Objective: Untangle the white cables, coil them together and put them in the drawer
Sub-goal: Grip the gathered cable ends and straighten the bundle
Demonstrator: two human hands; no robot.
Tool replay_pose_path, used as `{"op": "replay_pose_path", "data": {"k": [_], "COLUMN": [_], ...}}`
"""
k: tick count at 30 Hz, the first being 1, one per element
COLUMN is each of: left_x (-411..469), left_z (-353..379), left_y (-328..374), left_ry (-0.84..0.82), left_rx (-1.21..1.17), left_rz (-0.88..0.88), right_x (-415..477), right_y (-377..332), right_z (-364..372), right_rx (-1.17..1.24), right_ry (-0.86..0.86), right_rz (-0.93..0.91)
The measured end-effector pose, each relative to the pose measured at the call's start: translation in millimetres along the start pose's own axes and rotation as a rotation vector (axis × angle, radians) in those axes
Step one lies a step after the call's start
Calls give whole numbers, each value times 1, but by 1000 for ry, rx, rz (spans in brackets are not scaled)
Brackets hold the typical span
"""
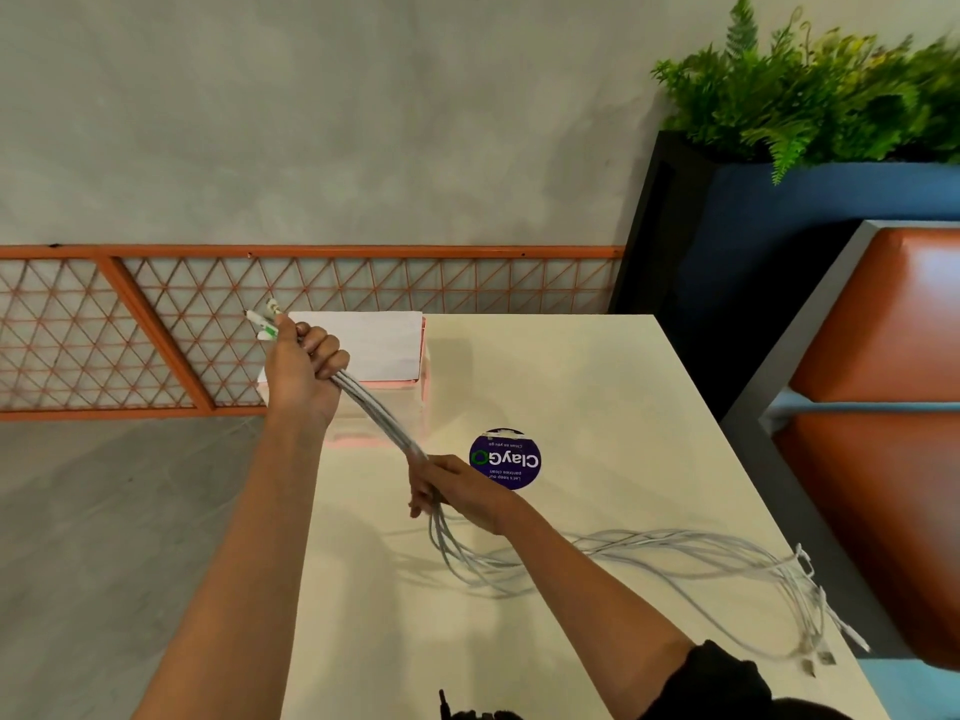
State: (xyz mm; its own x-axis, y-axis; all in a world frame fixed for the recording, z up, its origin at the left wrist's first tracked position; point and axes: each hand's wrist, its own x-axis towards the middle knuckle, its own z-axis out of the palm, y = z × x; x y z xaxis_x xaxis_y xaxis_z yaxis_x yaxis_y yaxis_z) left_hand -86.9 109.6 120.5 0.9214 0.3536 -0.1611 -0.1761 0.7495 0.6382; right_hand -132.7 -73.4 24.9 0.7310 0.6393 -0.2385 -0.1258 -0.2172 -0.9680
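Status: white cables (pixel 375 409) gathered parallel at plug ends; untangling judged largely done. Loose strands below and right of purple sticker (pixel 505 458) cross one another. Coiling not begun; drawer stowage pending — no open drawer identifiable.

Left hand (pixel 304 366): fisted round bundle just under green-marked plugs, up-left of sticker.
Right hand (pixel 460 488): curled round same bundle, just left of sticker.

Cables: thin, round, flexible, smooth sheath; free ends blurred, far right of sticker.
Table (pixel 597 397): flat, matte cream.
White box (pixel 374 345), up-left of sticker — rectangular, pink-edged.
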Motion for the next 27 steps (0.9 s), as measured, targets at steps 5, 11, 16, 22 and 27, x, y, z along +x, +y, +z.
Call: {"op": "replay_pose_path", "data": {"k": [5, 11, 16, 22, 27], "left_x": [0, 7, -1, -25, -20], "left_z": [-17, -47, -70, -81, -61], "left_y": [2, -10, -30, -43, -42], "left_ry": [98, 273, 280, 126, 7], "left_rx": [-53, 46, 353, 951, 1619], "left_rz": [15, -65, -330, -706, -469], "right_x": [-5, -2, -11, -17, -18], "right_y": [-17, -53, -84, -107, -118], "right_z": [-14, -35, -54, -63, -63], "right_rx": [74, -244, -450, -562, -708], "right_ry": [183, 398, 415, 331, 231], "right_rz": [-12, -124, -84, -3, 65]}}
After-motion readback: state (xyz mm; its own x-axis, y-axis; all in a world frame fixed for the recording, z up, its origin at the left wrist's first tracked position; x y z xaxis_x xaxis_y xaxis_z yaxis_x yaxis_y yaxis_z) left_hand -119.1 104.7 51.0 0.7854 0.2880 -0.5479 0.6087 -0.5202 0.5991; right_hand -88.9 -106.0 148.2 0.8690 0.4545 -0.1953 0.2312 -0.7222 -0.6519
